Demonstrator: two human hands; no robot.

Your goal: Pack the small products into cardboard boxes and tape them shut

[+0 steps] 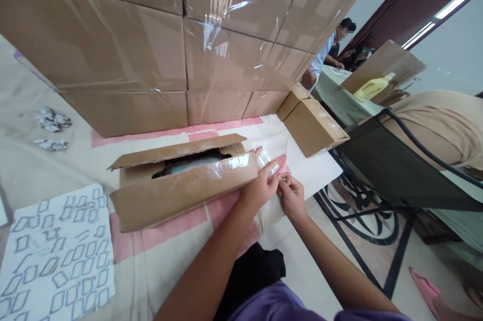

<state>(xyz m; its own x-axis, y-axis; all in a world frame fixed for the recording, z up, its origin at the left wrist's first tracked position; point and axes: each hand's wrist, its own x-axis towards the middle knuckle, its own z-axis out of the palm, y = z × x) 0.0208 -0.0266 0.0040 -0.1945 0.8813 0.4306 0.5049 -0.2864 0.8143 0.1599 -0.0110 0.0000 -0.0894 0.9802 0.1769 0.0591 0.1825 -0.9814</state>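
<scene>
While the open box (181, 192) lies on the cloth (158, 238), the left hand (259, 186) grips clear tape (267, 161) beside its right end. The right hand (293, 197) is closed in a pinch, on what I cannot tell.

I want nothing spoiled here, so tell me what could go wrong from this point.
The clear, shiny plastic item in the left hand, possibly tape, might crumple or stick to itself, since the right hand works close beside it.

The long brown cardboard box gapes along its top, so the pale blue-green item inside could slip out if the box were tipped.
</scene>
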